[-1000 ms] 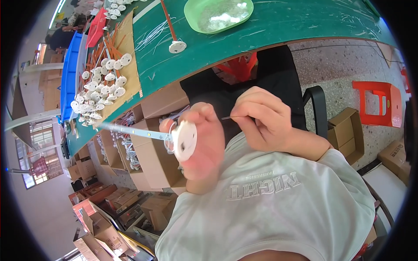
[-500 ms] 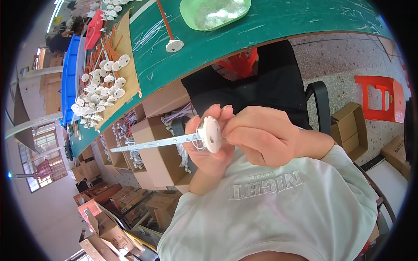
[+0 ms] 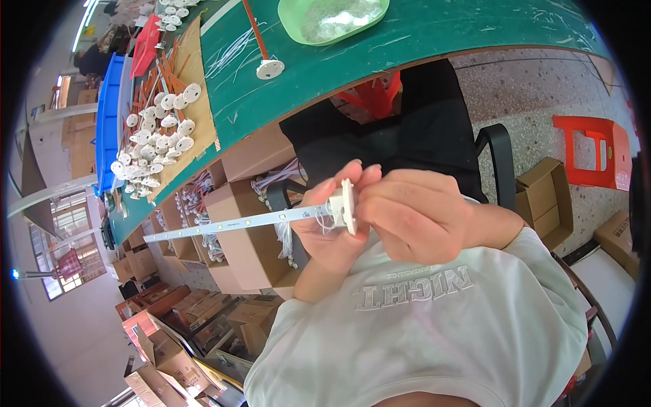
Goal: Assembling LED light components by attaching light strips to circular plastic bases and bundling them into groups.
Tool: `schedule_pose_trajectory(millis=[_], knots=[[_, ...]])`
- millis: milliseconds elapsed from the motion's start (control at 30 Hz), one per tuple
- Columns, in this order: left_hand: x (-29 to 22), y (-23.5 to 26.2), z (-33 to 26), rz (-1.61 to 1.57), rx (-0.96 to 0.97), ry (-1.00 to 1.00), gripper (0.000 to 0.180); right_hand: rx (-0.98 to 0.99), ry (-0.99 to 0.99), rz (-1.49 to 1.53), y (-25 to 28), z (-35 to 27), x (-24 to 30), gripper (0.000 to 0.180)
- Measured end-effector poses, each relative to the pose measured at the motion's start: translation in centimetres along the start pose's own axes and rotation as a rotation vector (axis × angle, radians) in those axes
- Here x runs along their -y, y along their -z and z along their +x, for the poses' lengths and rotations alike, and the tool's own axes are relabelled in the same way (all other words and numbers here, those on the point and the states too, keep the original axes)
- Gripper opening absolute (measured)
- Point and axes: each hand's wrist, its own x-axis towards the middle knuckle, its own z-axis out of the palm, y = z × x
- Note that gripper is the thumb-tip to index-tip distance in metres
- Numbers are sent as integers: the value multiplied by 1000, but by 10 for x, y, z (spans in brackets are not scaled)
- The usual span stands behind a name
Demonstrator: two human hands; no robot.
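Both hands (image 3: 380, 217) lower, strip (image 3: 230, 224) level.

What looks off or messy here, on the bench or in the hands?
Nothing damaged or spilled. The left hand and right hand pinch a white disc on a long thin strip. White discs lie in a loose heap on the green bench.

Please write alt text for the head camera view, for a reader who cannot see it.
Two hands meet at chest height: the left hand holds a long white LED strip ending in a white disc, which the right hand touches. Beyond lie a green workbench, piled white discs and a green tray.
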Motion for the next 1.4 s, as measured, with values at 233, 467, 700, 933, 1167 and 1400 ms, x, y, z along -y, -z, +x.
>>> schedule_pose_trajectory(millis=[233,467,700,933,1167,1400], knots=[[-9,-1,10,37,-1,63,63,120,-215,253,11,3,-8,18],[-10,-1,15,2,104,102,65,262,-332,372,24,5,-10,15],[-13,-2,28,427,-132,67,47,246,-579,377,32,4,-19,15],[-28,-1,44,1468,-39,-95,38,280,-613,151,34,11,-19,18],[-16,0,40,1659,-8,-246,48,305,-697,63,21,9,-18,23],[-12,1,44,1782,34,-370,49,256,-730,63,14,9,-22,28]])
